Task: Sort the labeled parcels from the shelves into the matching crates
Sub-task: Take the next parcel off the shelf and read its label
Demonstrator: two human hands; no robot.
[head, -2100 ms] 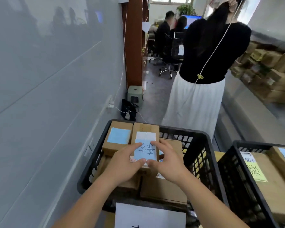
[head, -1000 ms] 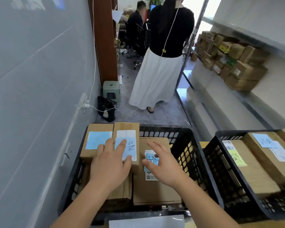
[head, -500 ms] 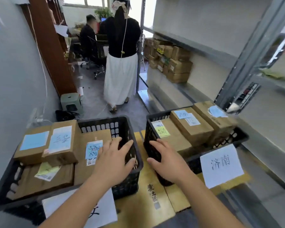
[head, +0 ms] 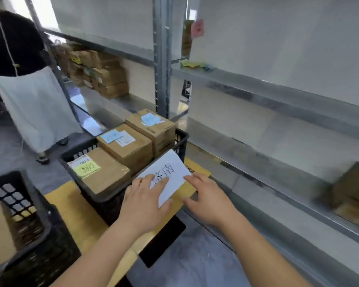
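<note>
Since the earlier frames both hands have left the left-hand crate (head: 19,206) and swung right; the view now faces the shelves (head: 278,96) and the second crate (head: 180,139). Left hand (head: 145,201) hovers by that crate's near rim, fingers (head: 160,181) straight and spread over the white paper sign (head: 170,172) on its front; whether they touch the sign cannot be told; it holds nothing. Right hand (head: 207,199) hangs just right of the sign, fingers relaxed and slightly spread, likewise holding nothing. Three labelled parcels sit in this crate: one with a yellow note (head: 104,172), one with a blue note (head: 126,146), a third at the far end (head: 151,125); the crate stands on a yellow wooden surface (head: 79,212). Remaining stock: a blurred brown parcel (head: 348,189) on the low shelf at far right, and a stack of boxes (head: 104,77) on the shelf further back; a person in a white skirt (head: 31,108) stands in the aisle at left.

Judgement: the step in hand is the reach for the next parcel, probably the near one at right. Recommended: take it with both hands at opposite sides; turn the label upward and read it before moving; check it against the crate signs; set it down flat, label showing, clear of the rim.
</note>
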